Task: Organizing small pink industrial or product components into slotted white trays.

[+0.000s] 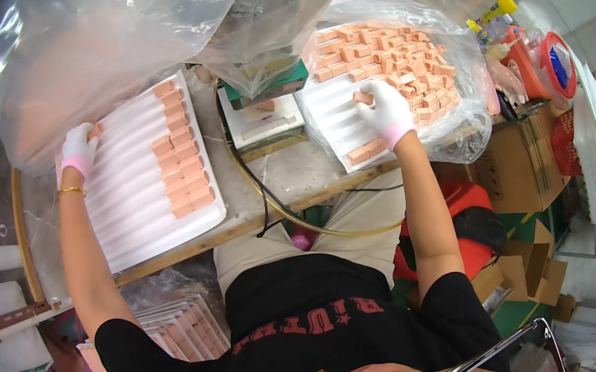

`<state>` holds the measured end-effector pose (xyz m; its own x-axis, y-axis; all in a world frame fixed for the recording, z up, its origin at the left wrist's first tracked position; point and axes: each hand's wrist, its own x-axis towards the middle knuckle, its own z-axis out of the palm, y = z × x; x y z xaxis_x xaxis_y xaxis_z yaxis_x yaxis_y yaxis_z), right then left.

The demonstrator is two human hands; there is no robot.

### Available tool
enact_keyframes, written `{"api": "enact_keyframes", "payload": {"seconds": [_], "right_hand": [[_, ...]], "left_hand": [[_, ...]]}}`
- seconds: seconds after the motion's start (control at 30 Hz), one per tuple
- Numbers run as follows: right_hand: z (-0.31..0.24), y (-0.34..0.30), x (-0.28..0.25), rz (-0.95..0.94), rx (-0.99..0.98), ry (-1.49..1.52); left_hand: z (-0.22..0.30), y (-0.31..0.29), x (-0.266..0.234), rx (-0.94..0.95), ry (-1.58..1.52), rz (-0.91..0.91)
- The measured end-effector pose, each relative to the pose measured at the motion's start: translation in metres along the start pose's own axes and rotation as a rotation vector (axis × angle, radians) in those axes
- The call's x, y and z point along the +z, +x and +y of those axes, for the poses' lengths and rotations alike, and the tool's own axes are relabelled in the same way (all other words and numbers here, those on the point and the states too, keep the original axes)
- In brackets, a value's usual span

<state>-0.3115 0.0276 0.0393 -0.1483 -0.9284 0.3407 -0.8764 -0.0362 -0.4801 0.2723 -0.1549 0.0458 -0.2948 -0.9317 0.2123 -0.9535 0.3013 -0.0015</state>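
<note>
White gloves with pink cuffs cover both my hands. My left hand (78, 153) is at the left edge of a white ridged tray (122, 192), its fingers closed on a small peach-coloured block (95, 131). Along that tray's right side stand short rows of similar blocks (181, 162). My right hand (388, 112) pinches another peach block (362, 98) between thumb and fingers, above a second white tray (329, 114). Many loose blocks (411, 60) are heaped on and beside this second tray, and a short row (365, 151) lies near its front edge.
Between the trays stands a small device with a green part (270, 87), draped in clear plastic sheeting (121, 26). A yellowish hose (254, 181) and black cable hang over the table's wooden front edge (161, 262). Cardboard boxes (519, 165) and a red basin (557, 64) are at right.
</note>
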Motion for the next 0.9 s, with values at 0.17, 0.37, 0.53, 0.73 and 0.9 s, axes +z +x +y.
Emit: {"api": "enact_keyframes", "payload": {"seconds": [0.17, 0.37, 0.53, 0.73, 0.9], "right_hand": [[-0.050, -0.010, 0.020, -0.151, -0.106, 0.482], [-0.112, -0.027, 0.018, -0.366, 0.057, 0.764], [-0.129, -0.022, 0.031, -0.385, -0.089, 0.739], [-0.116, -0.023, 0.027, -0.270, -0.455, 0.431], [-0.104, -0.022, 0.031, -0.360, -0.178, 0.706]], "left_hand": [[0.010, -0.009, -0.005, -0.030, 0.116, 0.077], [0.197, -0.047, -0.028, -0.010, -1.033, -0.106], [0.284, -0.080, -0.047, 0.304, -0.899, -0.158], [0.307, -0.078, -0.037, 0.321, -0.908, -0.161], [0.320, -0.073, -0.027, 0.031, -1.373, -0.413]]}}
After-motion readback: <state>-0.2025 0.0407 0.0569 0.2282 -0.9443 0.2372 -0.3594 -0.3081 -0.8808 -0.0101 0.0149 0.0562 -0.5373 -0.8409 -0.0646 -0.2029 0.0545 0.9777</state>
